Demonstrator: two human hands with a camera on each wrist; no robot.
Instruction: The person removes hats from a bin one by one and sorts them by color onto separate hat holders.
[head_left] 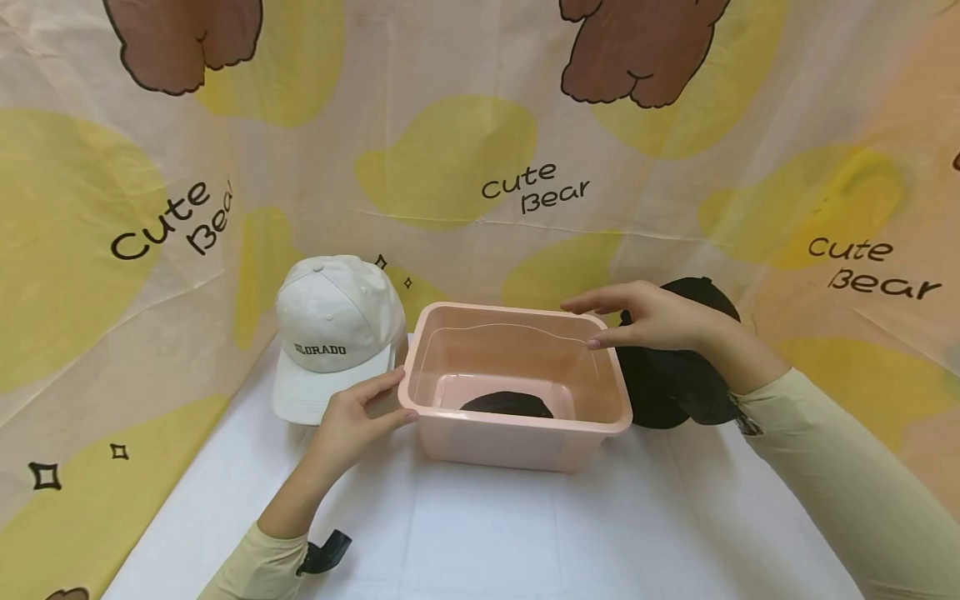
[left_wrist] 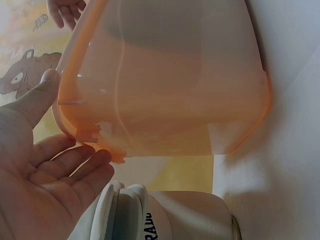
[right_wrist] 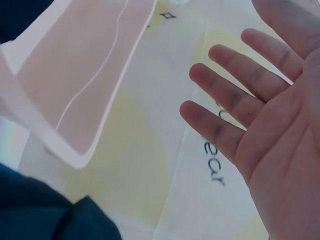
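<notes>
A pink plastic bin point(head_left: 517, 446) stands on the white surface. Inside on its floor lies a black item with a rounded edge point(head_left: 510, 405), mostly hidden by the front wall. My left hand point(head_left: 360, 425) is at the bin's left front corner, thumb against the rim and loosely extended fingers along the side, as the left wrist view point(left_wrist: 55, 175) also shows. My right hand point(head_left: 648, 317) hovers by the bin's right back corner, fingers spread and holding nothing in the right wrist view point(right_wrist: 260, 100).
A white cap point(head_left: 337, 308) with dark lettering sits left of the bin. To the right is a black cap point(head_left: 667, 383), partly behind my right forearm. A patterned cloth point(head_left: 450, 167) with bears hangs behind the white surface point(head_left: 487, 533).
</notes>
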